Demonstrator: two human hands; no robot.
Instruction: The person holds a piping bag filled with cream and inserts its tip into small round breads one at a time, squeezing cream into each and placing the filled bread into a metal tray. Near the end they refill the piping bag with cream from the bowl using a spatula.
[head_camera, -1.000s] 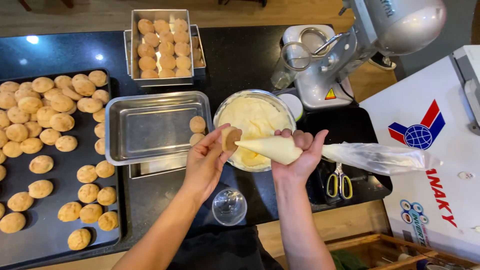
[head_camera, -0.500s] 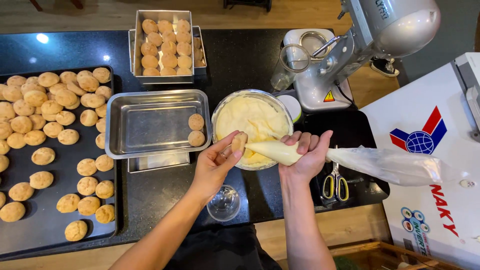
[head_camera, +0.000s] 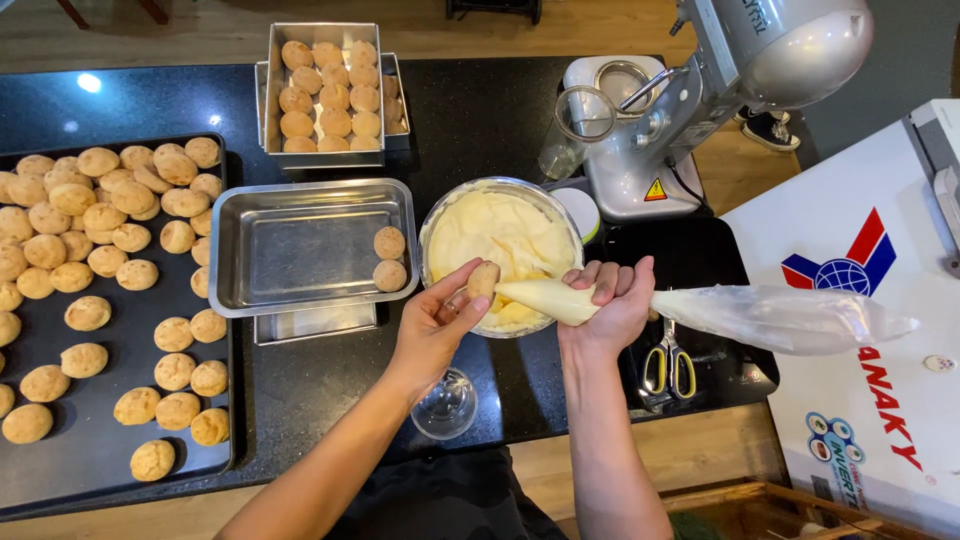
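Black counter (head_camera: 480, 110); left hand (head_camera: 435, 325) holds puff (head_camera: 483, 280).

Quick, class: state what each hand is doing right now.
Left hand: closed on a small round golden pastry puff.
Right hand: closed around a cream-filled clear plastic piping bag.

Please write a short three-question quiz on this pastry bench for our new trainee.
1. True or false: the left hand holds a puff against the tip of the piping bag.
2. How many puffs lie in the steel tray beside the cream bowl?
3. What lies just right of the right hand: A scissors, B spoon, C knife?

Key: 1 true; 2 two; 3 A.
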